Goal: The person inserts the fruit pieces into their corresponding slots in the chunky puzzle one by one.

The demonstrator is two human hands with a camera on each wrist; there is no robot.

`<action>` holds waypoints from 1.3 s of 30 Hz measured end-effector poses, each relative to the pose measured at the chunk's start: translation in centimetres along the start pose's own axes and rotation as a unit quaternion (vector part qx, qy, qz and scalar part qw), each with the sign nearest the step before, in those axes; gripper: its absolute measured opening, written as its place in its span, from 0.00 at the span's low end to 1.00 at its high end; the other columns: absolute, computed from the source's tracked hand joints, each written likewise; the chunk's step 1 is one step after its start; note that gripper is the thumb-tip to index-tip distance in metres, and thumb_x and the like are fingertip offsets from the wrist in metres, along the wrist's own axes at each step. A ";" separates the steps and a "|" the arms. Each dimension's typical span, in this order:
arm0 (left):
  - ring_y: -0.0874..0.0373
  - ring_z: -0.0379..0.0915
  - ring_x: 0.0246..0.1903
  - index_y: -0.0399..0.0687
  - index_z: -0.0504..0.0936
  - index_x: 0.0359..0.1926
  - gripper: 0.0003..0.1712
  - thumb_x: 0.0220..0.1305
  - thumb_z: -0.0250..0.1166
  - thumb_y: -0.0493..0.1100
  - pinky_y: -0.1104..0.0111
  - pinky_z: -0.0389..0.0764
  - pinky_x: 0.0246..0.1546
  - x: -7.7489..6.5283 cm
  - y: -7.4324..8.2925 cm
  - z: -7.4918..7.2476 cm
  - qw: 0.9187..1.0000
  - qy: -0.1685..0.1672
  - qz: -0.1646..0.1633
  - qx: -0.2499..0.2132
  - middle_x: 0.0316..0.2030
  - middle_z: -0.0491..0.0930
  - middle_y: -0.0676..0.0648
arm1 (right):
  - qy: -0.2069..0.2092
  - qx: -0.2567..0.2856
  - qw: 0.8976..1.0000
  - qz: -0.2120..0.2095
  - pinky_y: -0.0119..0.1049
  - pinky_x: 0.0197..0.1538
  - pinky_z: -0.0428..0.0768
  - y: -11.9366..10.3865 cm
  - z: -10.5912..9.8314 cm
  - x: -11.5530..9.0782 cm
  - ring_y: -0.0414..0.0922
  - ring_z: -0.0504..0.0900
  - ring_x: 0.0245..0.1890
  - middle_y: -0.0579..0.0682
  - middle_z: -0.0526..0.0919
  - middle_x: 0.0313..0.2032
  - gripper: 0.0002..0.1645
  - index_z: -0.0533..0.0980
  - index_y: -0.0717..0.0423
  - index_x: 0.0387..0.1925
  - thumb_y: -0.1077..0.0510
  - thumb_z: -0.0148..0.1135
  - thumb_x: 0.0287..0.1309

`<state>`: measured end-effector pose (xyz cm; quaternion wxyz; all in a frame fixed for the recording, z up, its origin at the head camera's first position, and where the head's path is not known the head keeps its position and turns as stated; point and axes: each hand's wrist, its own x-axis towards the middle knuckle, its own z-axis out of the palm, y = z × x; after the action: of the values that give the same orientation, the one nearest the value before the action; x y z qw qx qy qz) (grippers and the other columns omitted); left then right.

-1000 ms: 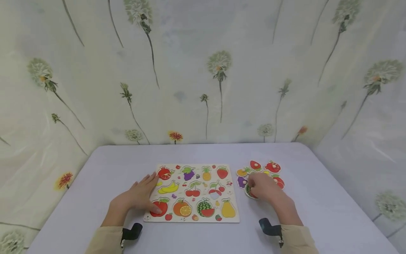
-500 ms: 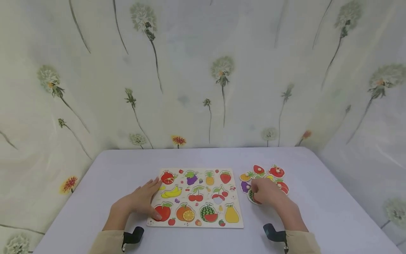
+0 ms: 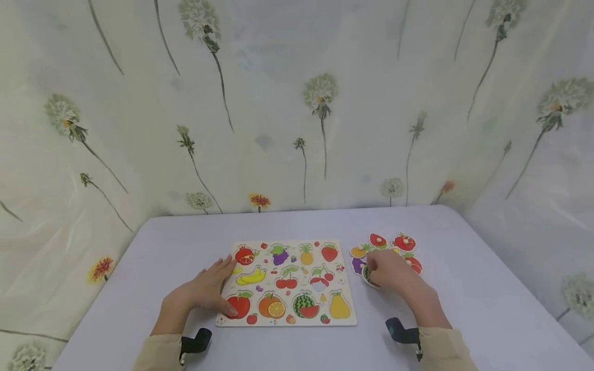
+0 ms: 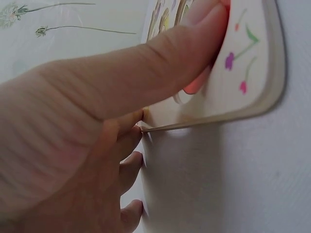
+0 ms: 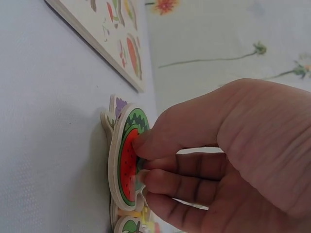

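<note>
My left hand (image 3: 204,288) rests along the left edge of a wooden fruit puzzle board (image 3: 306,322). Its thumb (image 4: 160,63) lies over the apple picture (image 3: 238,303), and the other fingers reach past the board's side onto the table. To the right of the board, my right hand (image 3: 394,273) pinches a watermelon puzzle piece (image 5: 127,162) between thumb and fingertips. That piece stands tilted at the near edge of a cluster of fruit pieces, a grape piece (image 3: 358,265) close beside it. The fingers hide most of its knob.
Around the right hand lie several more knobbed pieces, among them a strawberry piece (image 3: 378,240), a pomegranate piece (image 3: 403,242) and a red fruit piece (image 3: 414,264). A white cloth (image 3: 478,309) covers the table. Behind it hangs a flower-printed curtain (image 3: 278,103).
The head view has shifted slightly. Both hands keep nearly the same places, left on the board and right at the watermelon piece, which shows a little less than before.
</note>
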<state>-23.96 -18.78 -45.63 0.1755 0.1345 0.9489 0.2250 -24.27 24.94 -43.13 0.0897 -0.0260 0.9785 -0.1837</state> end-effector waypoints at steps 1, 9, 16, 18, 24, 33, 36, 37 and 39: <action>0.41 0.38 0.79 0.48 0.53 0.78 0.71 0.36 0.81 0.60 0.36 0.46 0.74 0.0 0.0 0.0 1.000 -0.001 0.000 0.000 0.79 0.49 0.44 | 0.003 0.002 1.000 -0.001 0.34 0.32 0.78 0.0 0.0 0.0 0.45 0.74 0.31 0.48 0.78 0.27 0.07 0.78 0.52 0.31 0.59 0.70 0.53; 0.42 0.37 0.79 0.48 0.52 0.78 0.70 0.37 0.81 0.59 0.38 0.45 0.75 0.1 -0.2 0.1 1.000 -0.002 0.002 0.003 0.79 0.47 0.44 | 0.023 0.022 0.999 -0.009 0.35 0.34 0.81 -0.2 0.3 -0.4 0.45 0.75 0.33 0.48 0.80 0.31 0.08 0.80 0.52 0.34 0.58 0.71 0.52; 0.42 0.37 0.79 0.48 0.52 0.78 0.70 0.39 0.81 0.59 0.38 0.45 0.75 0.1 -0.1 0.0 1.000 -0.002 0.003 0.006 0.80 0.47 0.44 | 0.029 0.026 0.999 -0.018 0.36 0.36 0.82 -0.5 0.1 -0.3 0.45 0.75 0.33 0.49 0.81 0.32 0.08 0.81 0.52 0.37 0.59 0.70 0.54; 0.42 0.37 0.79 0.48 0.52 0.78 0.70 0.39 0.81 0.59 0.38 0.45 0.75 0.1 0.0 0.0 1.000 0.001 0.002 0.005 0.80 0.47 0.45 | 0.032 0.026 0.999 -0.026 0.35 0.36 0.81 -0.6 0.0 -0.2 0.45 0.75 0.33 0.48 0.80 0.32 0.07 0.81 0.52 0.36 0.59 0.69 0.55; 0.42 0.37 0.79 0.49 0.52 0.78 0.70 0.38 0.81 0.60 0.38 0.45 0.75 0.2 -0.3 0.2 1.000 0.006 0.000 0.007 0.80 0.47 0.45 | 0.033 0.032 0.998 -0.041 0.34 0.35 0.78 -0.8 -0.1 0.2 0.45 0.74 0.33 0.48 0.79 0.31 0.05 0.79 0.51 0.35 0.59 0.68 0.56; 0.42 0.38 0.79 0.48 0.52 0.78 0.70 0.38 0.81 0.60 0.38 0.46 0.75 0.3 -0.3 0.4 1.000 0.008 0.002 0.010 0.79 0.47 0.45 | 0.049 0.043 0.996 -0.065 0.34 0.37 0.79 -1.1 0.0 0.1 0.44 0.75 0.36 0.47 0.80 0.34 0.06 0.80 0.50 0.36 0.61 0.68 0.56; 0.42 0.37 0.79 0.48 0.52 0.78 0.70 0.39 0.81 0.60 0.38 0.46 0.75 0.2 -0.2 0.3 1.000 0.009 0.003 0.006 0.79 0.47 0.45 | 0.049 0.050 0.995 -0.072 0.34 0.38 0.80 -1.3 0.1 0.1 0.44 0.75 0.36 0.47 0.81 0.34 0.07 0.81 0.50 0.36 0.61 0.69 0.55; 0.42 0.37 0.79 0.47 0.52 0.78 0.70 0.39 0.81 0.60 0.38 0.46 0.75 0.2 -0.2 0.3 1.000 0.009 0.004 0.007 0.79 0.47 0.44 | 0.049 0.050 0.995 -0.075 0.34 0.38 0.80 -1.4 0.2 0.1 0.44 0.75 0.36 0.47 0.81 0.35 0.07 0.81 0.50 0.36 0.61 0.69 0.55; 0.42 0.37 0.79 0.47 0.52 0.78 0.70 0.39 0.81 0.59 0.38 0.46 0.75 0.1 -0.1 0.3 1.000 0.008 0.006 0.006 0.79 0.47 0.44 | 0.048 0.049 0.995 -0.078 0.34 0.38 0.80 -1.5 0.3 0.2 0.44 0.74 0.37 0.46 0.81 0.35 0.07 0.81 0.50 0.36 0.61 0.70 0.55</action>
<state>-23.94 -18.70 -45.95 0.1653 0.1394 0.9509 0.2213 -24.37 23.46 -42.93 0.0291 -0.0893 0.9666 -0.2385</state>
